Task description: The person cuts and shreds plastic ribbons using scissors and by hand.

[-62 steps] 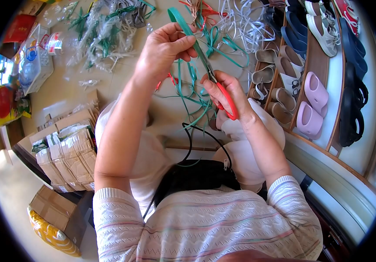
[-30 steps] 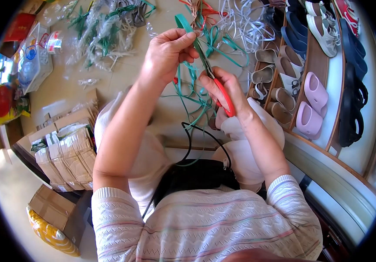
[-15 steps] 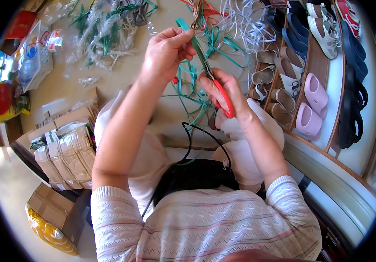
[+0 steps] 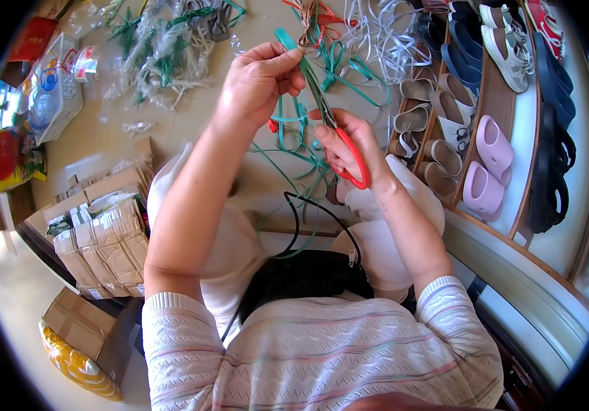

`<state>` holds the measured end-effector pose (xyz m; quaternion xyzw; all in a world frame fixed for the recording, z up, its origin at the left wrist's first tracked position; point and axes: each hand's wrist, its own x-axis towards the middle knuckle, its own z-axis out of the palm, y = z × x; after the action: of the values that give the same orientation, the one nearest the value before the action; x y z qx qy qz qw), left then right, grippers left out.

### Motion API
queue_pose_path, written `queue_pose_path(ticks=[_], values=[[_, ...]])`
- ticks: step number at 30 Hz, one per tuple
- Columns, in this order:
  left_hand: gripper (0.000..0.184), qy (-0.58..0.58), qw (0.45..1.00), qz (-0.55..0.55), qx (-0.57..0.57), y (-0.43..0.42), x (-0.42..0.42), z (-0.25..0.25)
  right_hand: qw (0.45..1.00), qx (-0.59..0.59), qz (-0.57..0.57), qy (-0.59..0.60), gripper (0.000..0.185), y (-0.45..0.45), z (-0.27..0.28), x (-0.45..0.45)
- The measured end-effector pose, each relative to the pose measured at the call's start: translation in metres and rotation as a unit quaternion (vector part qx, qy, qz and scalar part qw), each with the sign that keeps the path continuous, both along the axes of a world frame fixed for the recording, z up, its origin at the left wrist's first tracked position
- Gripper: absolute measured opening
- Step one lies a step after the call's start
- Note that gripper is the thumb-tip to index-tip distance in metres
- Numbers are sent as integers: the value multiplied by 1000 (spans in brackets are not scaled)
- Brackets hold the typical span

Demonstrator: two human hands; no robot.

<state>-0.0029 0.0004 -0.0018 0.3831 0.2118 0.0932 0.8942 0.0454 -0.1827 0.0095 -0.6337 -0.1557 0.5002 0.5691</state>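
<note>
My left hand [image 4: 265, 77] pinches a green plastic strap [image 4: 284, 38] between thumb and fingers, with its end sticking up past the thumb. In my right hand [image 4: 355, 142] is a pair of scissors with red handles [image 4: 353, 164]. Their blades point up and left along the strap, close to my left fingers. Whether the blades are parted is hard to make out. Below, a loose tangle of green strapping [image 4: 315, 159] hangs between my knees and trails toward the floor. A black bag [image 4: 301, 281] with a thin handle rests on my lap.
Right of me stands a shoe rack with pink slippers [image 4: 484, 190] and several other shoes. Heaps of clear and green plastic strips [image 4: 164, 51] and white strips [image 4: 397, 34] lie on the floor ahead. Flattened cardboard [image 4: 103, 240] and a white basket [image 4: 68, 103] are at left.
The scissors have shifted slightly down and right, their handles turning a little. The green strapping below has swung. My left hand stays nearly in place, still pinching the strap.
</note>
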Motion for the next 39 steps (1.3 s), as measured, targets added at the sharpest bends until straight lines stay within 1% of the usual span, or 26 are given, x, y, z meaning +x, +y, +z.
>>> queue_pose_path(ticks=[2,5,8,11,14,17,19,20,21,23,24,27,31,32,35,37,38,39], values=[[8,-8,1000,-12,5,2,0,0,1000,-4,8,3,41,-1,3,2],[8,-21,999,-26,11,4,1,3,998,14,6,-69,41,-4,-2,2],[8,-29,998,-48,5,7,0,6,998,49,25,37,41,-8,2,6],[10,-32,998,-56,11,9,1,7,995,60,39,75,41,-10,4,8],[10,-31,998,-39,43,5,2,7,998,37,24,44,42,-10,5,7],[8,-15,995,-10,101,2,2,8,1000,-3,7,-12,43,-9,10,6],[6,-5,990,7,141,1,1,9,996,-20,-19,-80,41,-7,8,2],[7,-15,993,8,119,3,1,8,993,-28,-32,-114,41,-7,5,0],[7,-24,995,10,96,6,1,8,983,-23,-27,-178,39,-6,0,-2],[8,-33,998,2,60,10,-1,7,953,-12,-20,-303,35,-6,-9,-4],[8,-34,998,-6,47,11,-1,7,939,-15,-13,-343,30,-5,-4,-5],[9,-23,999,-24,33,12,-1,6,927,-13,8,-376,34,-4,-4,-7],[8,-22,999,-27,27,11,-1,5,930,-8,-8,-367,36,-4,-3,-10],[8,-26,999,-29,25,11,-1,3,934,13,-22,-357,33,-4,-3,-10],[8,-25,999,-35,12,8,0,4,958,45,-44,-280,36,-4,-9,-9],[8,-23,999,-41,6,7,0,4,992,48,-39,-112,39,-5,-2,-5],[8,-24,999,-45,6,6,1,4,998,50,-35,-26,41,-6,2,-2],[8,-24,999,-48,5,5,1,4,999,41,-18,1,42,-8,6,2]])
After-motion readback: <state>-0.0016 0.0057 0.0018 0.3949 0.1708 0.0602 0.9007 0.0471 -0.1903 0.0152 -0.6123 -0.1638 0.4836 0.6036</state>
